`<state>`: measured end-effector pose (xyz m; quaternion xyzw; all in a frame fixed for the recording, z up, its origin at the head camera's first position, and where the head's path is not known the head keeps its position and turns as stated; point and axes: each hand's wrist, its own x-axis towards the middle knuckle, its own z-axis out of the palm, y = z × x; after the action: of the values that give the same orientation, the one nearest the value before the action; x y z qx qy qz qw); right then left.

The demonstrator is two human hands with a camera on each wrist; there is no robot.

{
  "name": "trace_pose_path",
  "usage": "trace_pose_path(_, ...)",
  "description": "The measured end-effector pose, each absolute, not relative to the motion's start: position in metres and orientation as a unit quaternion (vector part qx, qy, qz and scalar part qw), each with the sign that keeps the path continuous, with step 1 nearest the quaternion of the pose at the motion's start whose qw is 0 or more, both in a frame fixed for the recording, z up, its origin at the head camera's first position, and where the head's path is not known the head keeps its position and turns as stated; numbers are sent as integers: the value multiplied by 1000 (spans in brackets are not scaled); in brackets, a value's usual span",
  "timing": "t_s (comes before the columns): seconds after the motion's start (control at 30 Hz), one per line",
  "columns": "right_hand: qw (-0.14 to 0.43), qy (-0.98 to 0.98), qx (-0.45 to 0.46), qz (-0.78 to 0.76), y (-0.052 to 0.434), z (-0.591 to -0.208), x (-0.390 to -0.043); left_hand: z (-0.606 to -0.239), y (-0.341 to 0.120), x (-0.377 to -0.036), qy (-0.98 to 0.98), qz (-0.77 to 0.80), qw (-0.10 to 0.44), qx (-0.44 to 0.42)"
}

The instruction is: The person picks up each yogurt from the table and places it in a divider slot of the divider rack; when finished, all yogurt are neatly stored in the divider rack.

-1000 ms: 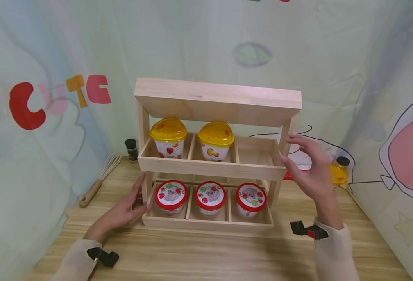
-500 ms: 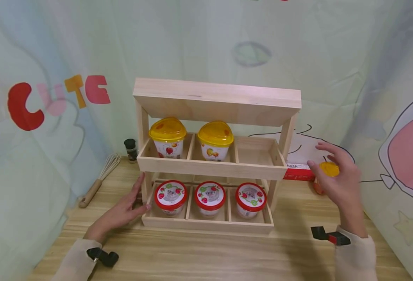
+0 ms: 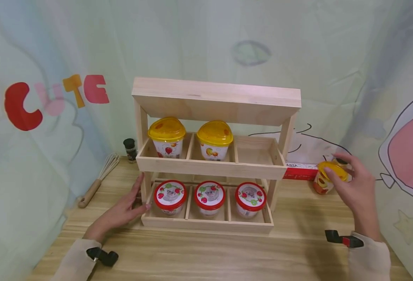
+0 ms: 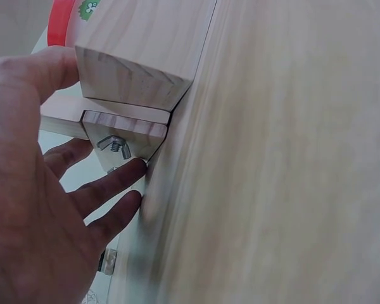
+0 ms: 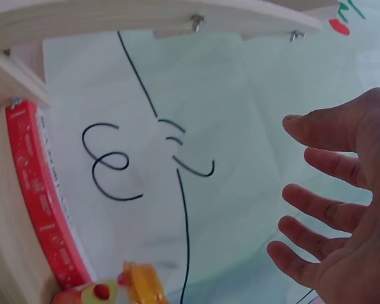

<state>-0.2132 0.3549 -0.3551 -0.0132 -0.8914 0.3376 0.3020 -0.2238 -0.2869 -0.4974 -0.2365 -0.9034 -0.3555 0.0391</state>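
Observation:
A two-tier wooden rack (image 3: 211,166) stands mid-table in the head view. My left hand (image 3: 120,212) rests at its lower left corner; in the left wrist view the thumb touches the lower tray and the fingers (image 4: 111,187) lie by a wing nut. Two yellow-lidded cups (image 3: 215,142) occupy the upper tray's left and middle compartments. Three red-lidded cups (image 3: 210,195) fill the lower tray's front row. On the far right, my right hand (image 3: 357,191) hovers beside another yellow-lidded cup (image 3: 323,182), fingers spread and holding nothing; the right wrist view shows its yellow lid (image 5: 145,284) apart from the hand.
Behind the rack's right side lies a red and white box (image 3: 300,172). A whisk (image 3: 99,183) and a black-capped jar (image 3: 130,150) are at the back left. A dark cap shows partly behind my right hand. Printed curtains hang around the table.
My right hand has moved from the rack's upper right post rightward and down to the yellow-lidded cup on the table. My left hand has stayed at the rack's corner.

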Motion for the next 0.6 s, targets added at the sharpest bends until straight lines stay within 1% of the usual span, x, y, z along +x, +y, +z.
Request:
trace_pose_path(0.23,275,-902,-52,328,370,-367,-219,-497,-287,-223,-904,-358,37,-230)
trace_pose_path(0.6,246,-909,-95,324,394,-392,-243,-494,-285,-222,-902,-364,36,-230)
